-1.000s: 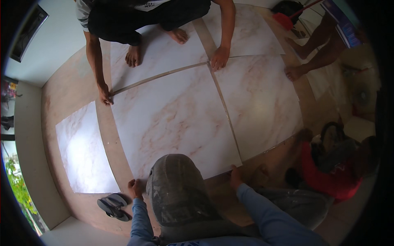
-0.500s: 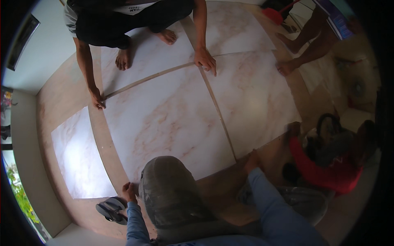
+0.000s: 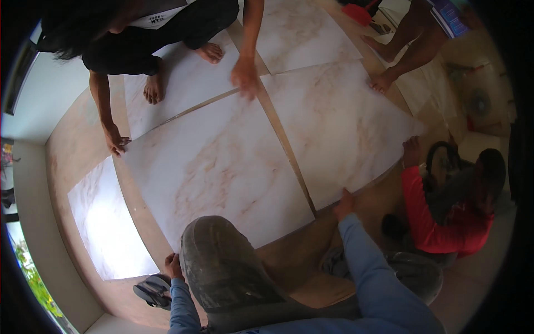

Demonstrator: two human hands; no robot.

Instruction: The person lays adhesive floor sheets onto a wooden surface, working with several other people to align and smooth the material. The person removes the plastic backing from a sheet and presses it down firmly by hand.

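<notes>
- The central slab [image 3: 233, 161], pale with brown marbling, lies flat mid-frame; the right slab [image 3: 339, 133] lies just beside it, a narrow gap between them.
- The left hand [image 3: 173, 267], lower left, is at the central slab's near corner, fingers curled narrow; I cannot tell whether they grip it.
- The right hand [image 3: 345, 205], right of lower centre, is at the right slab's lower edge, fingers close together; a grip cannot be made out.
- A grey knee [image 3: 217, 261] stands in the way, hiding part of the central slab's lower edge.
- At upper left, a co-worker's bare feet [image 3: 153, 89] rest on the upper slab [image 3: 183, 78]; their blurred hand [image 3: 245, 78] hangs at upper centre.
- At right, a red-sleeved person's hand [image 3: 411, 150] is at the right slab's corner.
- Dark sandals [image 3: 153, 290] lie below the left slab [image 3: 114, 222].
- At upper right, a red dustpan-like thing [image 3: 357, 13]; its contents are too small to tell.
</notes>
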